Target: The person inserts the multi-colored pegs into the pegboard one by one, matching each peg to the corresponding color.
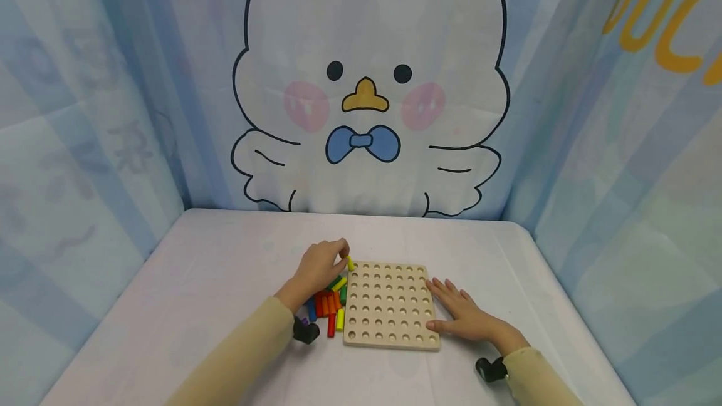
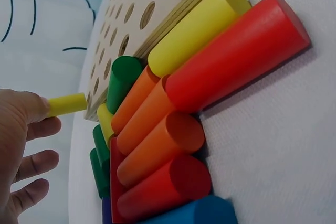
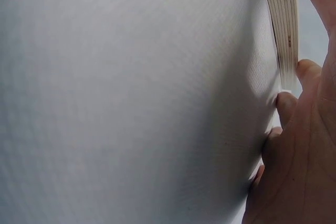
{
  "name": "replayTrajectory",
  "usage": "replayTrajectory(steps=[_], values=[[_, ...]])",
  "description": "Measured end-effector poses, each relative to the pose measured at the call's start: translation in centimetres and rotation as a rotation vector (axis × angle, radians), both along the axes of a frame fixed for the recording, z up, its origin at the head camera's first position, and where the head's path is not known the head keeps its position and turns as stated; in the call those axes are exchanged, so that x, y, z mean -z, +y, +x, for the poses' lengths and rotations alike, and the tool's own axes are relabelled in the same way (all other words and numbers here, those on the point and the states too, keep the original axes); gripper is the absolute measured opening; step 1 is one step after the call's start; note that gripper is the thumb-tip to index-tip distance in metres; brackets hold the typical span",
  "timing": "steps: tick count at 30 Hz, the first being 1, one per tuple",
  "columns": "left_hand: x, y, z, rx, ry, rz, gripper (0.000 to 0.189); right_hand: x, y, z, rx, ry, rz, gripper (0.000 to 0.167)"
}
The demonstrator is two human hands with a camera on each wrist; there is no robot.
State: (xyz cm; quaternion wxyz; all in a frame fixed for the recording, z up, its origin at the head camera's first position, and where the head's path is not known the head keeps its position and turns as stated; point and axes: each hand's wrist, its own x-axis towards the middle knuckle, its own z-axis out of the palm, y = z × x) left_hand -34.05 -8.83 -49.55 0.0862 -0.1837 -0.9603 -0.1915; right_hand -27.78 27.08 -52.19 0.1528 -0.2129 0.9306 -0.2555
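Note:
My left hand (image 1: 323, 266) pinches a yellow peg (image 2: 67, 105) between thumb and forefinger, its lower end at the far left corner hole of the wooden pegboard (image 1: 389, 306). The other fingers of that hand are loosely bent in the left wrist view. At the board's right edge, my right hand (image 1: 468, 315) lies with fingers spread, thumb and fingertips touching the side and top. In the right wrist view, the board's layered edge (image 3: 283, 30) shows beside the thumb. The board's visible holes hold no pegs.
Loose pegs lie heaped along the board's left side: a red peg (image 2: 236, 51), a yellow peg (image 2: 197, 30), a green peg (image 2: 124, 77), a blue peg (image 2: 215, 211) and several orange ones. A white cloth (image 1: 225, 255) covers the table, with printed curtains (image 1: 366, 17) around it.

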Motion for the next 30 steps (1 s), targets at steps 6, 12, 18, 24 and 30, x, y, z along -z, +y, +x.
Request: replayTrajectory(steps=[6, 12, 18, 24, 30], values=[[0.32, 0.29, 0.02, 0.007, 0.016, 0.02, 0.01, 0.11, -0.01, 0.0, -0.004, -0.009, -0.002, 0.095], [0.41, 0.57, 0.06, 0.005, 0.044, 0.018, 0.009, 0.05, 0.07, 0.04, 0.001, -0.005, -0.007, 0.095], [0.55, 0.68, -0.11, 0.004, 0.065, 0.01, 0.008, 0.02, 0.09, 0.05, 0.004, -0.005, -0.012, 0.095], [0.57, 0.73, -0.29, 0.001, 0.079, 0.008, 0.007, 0.31, 0.16, -0.15, 0.005, -0.004, -0.012, 0.095], [0.82, 0.85, -0.44, -0.008, 0.086, 0.005, 0.008, 0.2, 0.1, -0.09, 0.003, -0.007, -0.019, 0.095]])
